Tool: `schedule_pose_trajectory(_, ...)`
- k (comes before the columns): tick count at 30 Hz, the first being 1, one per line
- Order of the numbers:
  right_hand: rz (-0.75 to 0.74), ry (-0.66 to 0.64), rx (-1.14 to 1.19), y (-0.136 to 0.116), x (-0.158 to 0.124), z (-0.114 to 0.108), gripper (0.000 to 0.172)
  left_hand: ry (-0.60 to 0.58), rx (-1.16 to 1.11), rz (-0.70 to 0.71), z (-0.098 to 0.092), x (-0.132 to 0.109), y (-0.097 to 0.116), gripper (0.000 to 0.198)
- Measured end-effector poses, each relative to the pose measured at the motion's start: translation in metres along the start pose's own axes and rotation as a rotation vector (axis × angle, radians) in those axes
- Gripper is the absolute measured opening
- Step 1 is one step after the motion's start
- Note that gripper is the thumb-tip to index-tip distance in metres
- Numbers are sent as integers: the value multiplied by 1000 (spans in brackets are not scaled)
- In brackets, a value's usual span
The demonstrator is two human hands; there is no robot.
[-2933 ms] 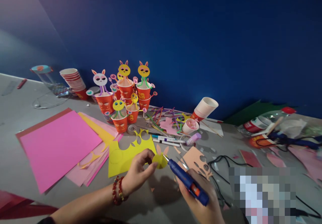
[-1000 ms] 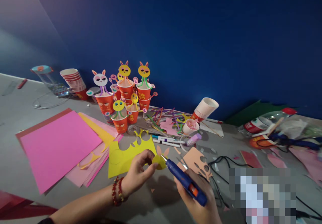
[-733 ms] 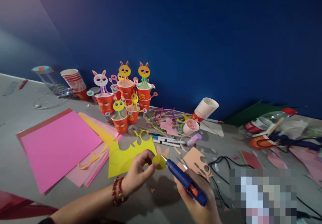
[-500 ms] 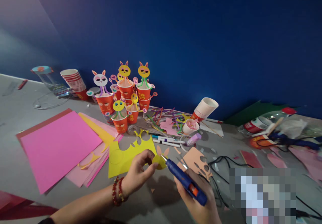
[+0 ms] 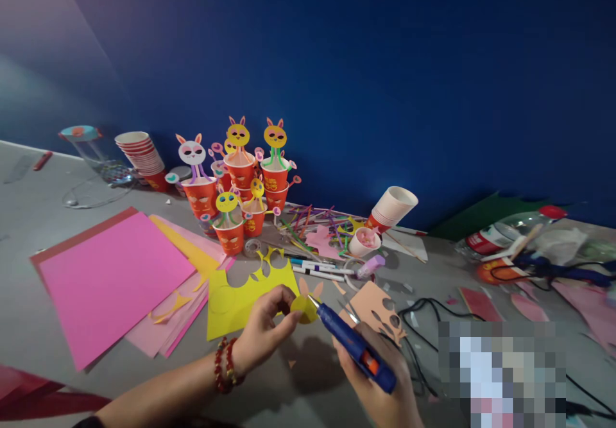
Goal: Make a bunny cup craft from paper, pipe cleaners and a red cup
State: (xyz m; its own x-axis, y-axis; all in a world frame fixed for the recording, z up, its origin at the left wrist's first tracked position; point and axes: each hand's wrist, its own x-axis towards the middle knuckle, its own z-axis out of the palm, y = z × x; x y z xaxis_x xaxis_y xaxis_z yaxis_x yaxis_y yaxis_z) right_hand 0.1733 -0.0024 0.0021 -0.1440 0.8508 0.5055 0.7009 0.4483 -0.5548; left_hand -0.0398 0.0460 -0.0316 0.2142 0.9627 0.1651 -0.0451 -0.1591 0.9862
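My left hand point(image 5: 264, 328), with a red bead bracelet at the wrist, pinches a small yellow paper disc with two peach ears point(image 5: 305, 306) above the grey table. My right hand point(image 5: 385, 383) grips a blue glue gun point(image 5: 355, 348) with an orange trigger; its metal tip touches the disc's upper right edge. Just behind the disc lies a yellow sheet with round holes cut out point(image 5: 243, 290). A peach sheet with holes point(image 5: 378, 309) lies under the gun.
Red paper cups with bunny heads on pipe cleaners point(image 5: 238, 187) stand by the blue wall. Pink and yellow paper sheets point(image 5: 113, 277) lie at left. Cup stacks point(image 5: 140, 153), markers point(image 5: 317, 267), black cords point(image 5: 423, 306) and a plastic bottle point(image 5: 505, 232) crowd the back and right.
Since 2.9 s ago the glue gun and the disc have shifted slightly left and up. Over the last second nothing has visibly moved.
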Motion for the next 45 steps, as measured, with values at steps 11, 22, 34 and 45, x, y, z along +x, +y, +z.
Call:
schedule_pose_trajectory(11,-27,-4,-34,3,-5,1,13,-2,-19,-5,0,-2,-2,16)
schedule_pose_trajectory(22,-29,-62,-43,0,-4,1,17,1,-29,-3,0,-1,-1,15)
schedule_pose_trajectory(34,-19,-62,-57,-1,-5,2,16,8,-36,-1,0,0,-2,14)
schedule_pose_trajectory(45,-6,-83,-42,-1,-6,3,14,5,-29,-14,0,-2,-2,15)
